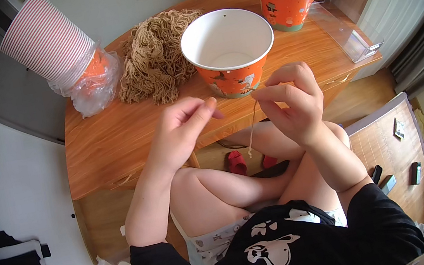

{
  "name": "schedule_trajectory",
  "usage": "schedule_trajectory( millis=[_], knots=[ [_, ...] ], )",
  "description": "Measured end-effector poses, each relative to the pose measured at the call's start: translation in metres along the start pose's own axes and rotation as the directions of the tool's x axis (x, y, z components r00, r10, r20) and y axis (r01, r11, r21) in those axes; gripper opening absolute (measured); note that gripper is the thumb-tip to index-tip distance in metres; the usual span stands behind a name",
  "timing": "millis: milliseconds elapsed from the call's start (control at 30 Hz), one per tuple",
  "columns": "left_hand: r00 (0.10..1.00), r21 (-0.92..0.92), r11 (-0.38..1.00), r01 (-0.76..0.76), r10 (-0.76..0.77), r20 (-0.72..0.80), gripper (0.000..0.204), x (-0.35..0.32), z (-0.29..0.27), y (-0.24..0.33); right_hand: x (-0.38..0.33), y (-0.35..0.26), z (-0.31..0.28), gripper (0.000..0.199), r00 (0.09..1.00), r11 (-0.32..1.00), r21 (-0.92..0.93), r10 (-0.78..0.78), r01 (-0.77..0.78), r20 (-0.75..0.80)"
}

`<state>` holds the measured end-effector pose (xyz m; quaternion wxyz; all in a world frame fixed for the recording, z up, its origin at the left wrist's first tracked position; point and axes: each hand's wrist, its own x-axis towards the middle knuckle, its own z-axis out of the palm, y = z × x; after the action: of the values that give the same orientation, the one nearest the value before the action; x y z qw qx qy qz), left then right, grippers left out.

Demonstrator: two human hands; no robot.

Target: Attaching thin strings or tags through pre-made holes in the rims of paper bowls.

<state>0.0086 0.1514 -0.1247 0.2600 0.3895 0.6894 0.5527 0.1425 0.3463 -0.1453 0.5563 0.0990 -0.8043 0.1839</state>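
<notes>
Right hand point(297, 106) pinches short string point(252, 127) (hanging down); left hand point(182, 129) loosely curled, half open

Both arms up front, elbows bent. Left forearm point(151, 208) slants up and inward; left hand point(180, 129) half-curled, thumb laid out toward the index side, fingers partly hidden (can't tell if the tips meet). Right forearm point(336, 159) leans in from the other side; right hand point(298, 106) pinching, thumb and index tips together, knuckles raised. Hands level, near each other, not touching. Bare legs point(206, 193) bent below.
</notes>
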Motion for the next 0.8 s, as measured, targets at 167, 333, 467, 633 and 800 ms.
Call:
schedule_trajectory(
  millis=[167,333,467,633,800],
  knots=[
    [0.955,-0.260,0.926,0.275,-0.232,0.186,0.036,0.001,0.017,-0.002,-0.011,-0.005,0.010,0.031,0.997,0.996,-0.041,-0.078,0.079,0.014],
    [0.926,-0.432,0.825,0.364,-0.269,0.265,0.028,0.005,0.020,-0.014,-0.025,-0.011,0.016,0.030,0.994,0.993,-0.070,-0.095,0.099,0.049],
    [0.925,-0.553,0.742,0.378,-0.276,0.263,0.023,0.005,0.024,-0.021,-0.031,-0.009,0.019,0.030,0.990,0.989,-0.076,-0.119,0.124,0.070],
    [0.953,-0.560,0.771,0.303,-0.241,0.183,0.021,0.014,0.027,-0.023,-0.035,-0.010,0.020,0.029,0.988,0.991,-0.072,-0.102,0.112,0.120],
    [0.972,-0.554,0.800,0.231,-0.208,0.105,0.021,0.022,0.031,-0.025,-0.041,-0.009,0.022,0.028,0.986,0.996,-0.059,-0.057,0.067,0.156]
  ],
)
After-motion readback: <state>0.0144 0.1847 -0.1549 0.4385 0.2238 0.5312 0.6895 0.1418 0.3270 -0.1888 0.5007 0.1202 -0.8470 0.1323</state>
